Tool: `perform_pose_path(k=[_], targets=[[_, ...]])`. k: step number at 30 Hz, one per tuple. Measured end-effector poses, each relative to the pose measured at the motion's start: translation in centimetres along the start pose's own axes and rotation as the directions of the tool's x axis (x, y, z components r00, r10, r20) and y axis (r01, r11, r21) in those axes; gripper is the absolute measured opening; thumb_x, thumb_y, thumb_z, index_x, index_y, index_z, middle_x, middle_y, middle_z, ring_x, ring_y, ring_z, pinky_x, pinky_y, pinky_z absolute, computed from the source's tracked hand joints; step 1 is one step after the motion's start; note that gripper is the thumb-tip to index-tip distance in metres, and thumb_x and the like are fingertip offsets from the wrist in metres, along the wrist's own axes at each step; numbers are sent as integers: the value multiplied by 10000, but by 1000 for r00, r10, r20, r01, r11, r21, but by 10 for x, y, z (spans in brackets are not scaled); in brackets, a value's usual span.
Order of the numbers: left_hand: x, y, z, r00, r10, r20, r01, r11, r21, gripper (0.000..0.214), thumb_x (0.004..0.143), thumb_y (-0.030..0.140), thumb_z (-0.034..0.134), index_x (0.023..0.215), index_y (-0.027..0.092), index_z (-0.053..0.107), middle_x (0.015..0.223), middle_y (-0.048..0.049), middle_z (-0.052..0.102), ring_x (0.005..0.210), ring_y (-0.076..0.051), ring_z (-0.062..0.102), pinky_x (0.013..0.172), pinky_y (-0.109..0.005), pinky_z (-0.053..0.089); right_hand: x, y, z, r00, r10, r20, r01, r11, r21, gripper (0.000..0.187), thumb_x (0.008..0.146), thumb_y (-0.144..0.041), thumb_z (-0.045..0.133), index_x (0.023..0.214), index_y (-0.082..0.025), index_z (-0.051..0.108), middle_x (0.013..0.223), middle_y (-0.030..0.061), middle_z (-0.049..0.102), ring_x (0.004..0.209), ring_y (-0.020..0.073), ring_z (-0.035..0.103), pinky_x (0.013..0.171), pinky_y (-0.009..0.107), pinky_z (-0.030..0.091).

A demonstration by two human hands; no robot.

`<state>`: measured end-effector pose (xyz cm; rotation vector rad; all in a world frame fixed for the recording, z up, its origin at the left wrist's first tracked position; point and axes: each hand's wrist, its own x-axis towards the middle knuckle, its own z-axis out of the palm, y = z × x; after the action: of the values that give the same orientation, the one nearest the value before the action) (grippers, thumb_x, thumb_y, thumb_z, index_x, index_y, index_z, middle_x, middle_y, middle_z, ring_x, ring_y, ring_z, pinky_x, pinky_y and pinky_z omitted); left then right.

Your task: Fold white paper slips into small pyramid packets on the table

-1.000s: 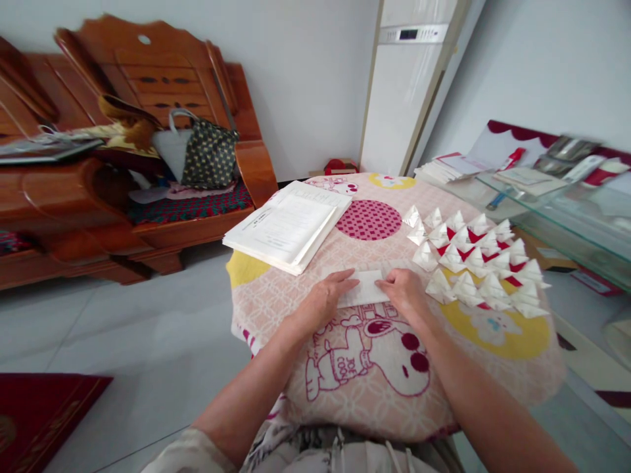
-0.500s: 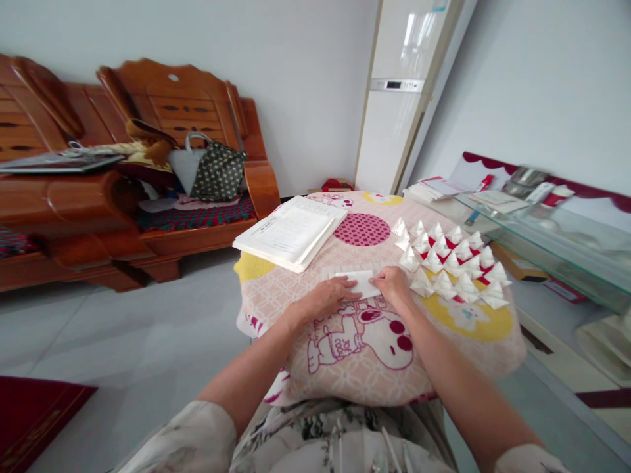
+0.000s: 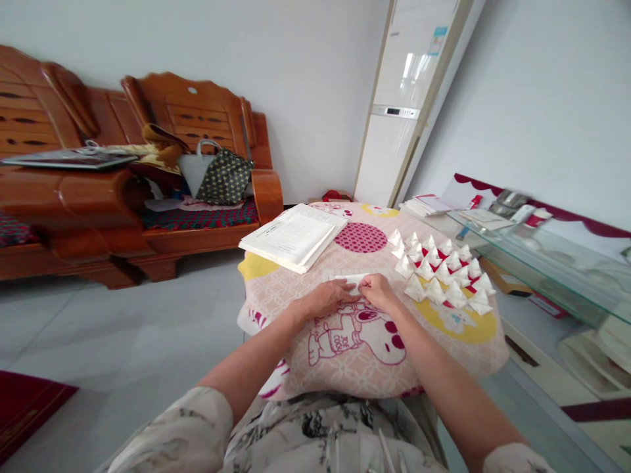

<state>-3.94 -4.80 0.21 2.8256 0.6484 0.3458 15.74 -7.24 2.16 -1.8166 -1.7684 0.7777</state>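
A small folded sheet of white paper (image 3: 355, 280) lies on the cloth-covered table (image 3: 290, 315) in front of me. My left hand (image 3: 331, 295) rests on its left part, fingers stretched out flat over it. At the paper's right part, my right hand (image 3: 378, 291) is closed, thumb and fingers pinching the sheet. To the right stand several folded white paper pieces (image 3: 434, 263) with pointed tops, set in rows. Behind my left hand lies a stack of printed sheets (image 3: 294, 236).
A glass-topped cabinet (image 3: 542, 256) with papers and a metal bowl stands close on the right. On the left is a wooden sofa (image 3: 197, 230) holding a dark patterned bag (image 3: 227, 176). A tall white air conditioner (image 3: 389, 144) stands behind the table.
My right hand has moved left along the paper, nearer my left hand, and covers more of it. My left hand stays on the sheet. The camera view has shifted slightly.
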Motion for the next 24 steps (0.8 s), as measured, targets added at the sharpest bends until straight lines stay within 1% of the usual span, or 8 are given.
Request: perform_pose_path(k=[2, 4, 7, 9, 13, 18, 22, 24], targets=[[-2, 0, -2, 1000, -28, -2, 28, 1000, -12, 528, 872, 20, 514, 1287, 307, 670, 1451, -40, 567, 1354, -235, 517, 1166, -379, 360, 1, 6, 2, 994, 105, 41, -108, 991, 79, 149, 759, -146, 549, 766, -144, 698, 453, -27, 577, 376, 105, 493, 447, 204, 361], [-3, -2, -3, 999, -49, 2, 49, 998, -29, 499, 875, 34, 523, 1263, 301, 689, 1443, -42, 573, 1370, -249, 501, 1159, -385, 374, 3, 10, 1, 990, 124, 63, -130, 986, 100, 124, 724, -135, 582, 765, -149, 699, 439, -39, 565, 357, 95, 465, 429, 201, 341], [-5, -5, -3, 999, -48, 1, 48, 996, -70, 481, 881, 39, 507, 1225, 304, 714, 1431, -40, 582, 1369, -259, 503, 1147, -394, 389, 3, 9, 0, 998, -4, 64, 3, 1000, 16, 63, 660, -109, 655, 670, -152, 699, 477, -25, 594, 454, 109, 534, 484, 206, 376], [-5, -8, -2, 999, -45, -3, 45, 994, -102, 486, 865, 31, 510, 1203, 306, 727, 1422, -34, 591, 1363, -258, 510, 1149, -392, 386, 3, 5, 1, 995, -90, 46, 93, 993, -72, 68, 636, -94, 680, 615, -157, 699, 544, -4, 642, 550, 126, 583, 529, 212, 391], [-4, -11, 1, 997, -73, -12, 71, 989, -131, 515, 825, 15, 531, 1191, 317, 731, 1408, -8, 605, 1359, -249, 514, 1144, -381, 397, -1, -3, 0, 991, -124, 50, 131, 978, -164, 81, 645, -98, 683, 623, -166, 721, 587, 3, 667, 599, 140, 598, 552, 225, 384], [-4, -10, 1, 996, -94, -13, 91, 986, -139, 523, 808, -3, 550, 1185, 310, 730, 1403, -13, 607, 1359, -250, 515, 1135, -398, 414, -10, -3, -9, 995, -91, 36, 96, 967, -234, 101, 657, -92, 654, 626, -166, 717, 594, 10, 670, 605, 142, 601, 571, 227, 389], [-4, -9, 0, 994, -106, -30, 100, 983, -155, 468, 837, 13, 547, 1169, 278, 743, 1392, -48, 613, 1355, -260, 519, 1135, -403, 416, -12, 13, -23, 1000, -15, -8, 13, 973, -229, 97, 649, -89, 631, 627, -156, 698, 566, 7, 646, 581, 142, 594, 541, 222, 370], [-4, -10, 1, 993, -107, -42, 99, 982, -162, 464, 837, 13, 549, 1160, 283, 745, 1385, -41, 619, 1353, -255, 521, 1131, -404, 425, -13, 22, -31, 999, 0, -33, -8, 970, -242, 115, 658, -83, 602, 609, -152, 681, 544, 2, 623, 562, 136, 580, 537, 218, 365]])
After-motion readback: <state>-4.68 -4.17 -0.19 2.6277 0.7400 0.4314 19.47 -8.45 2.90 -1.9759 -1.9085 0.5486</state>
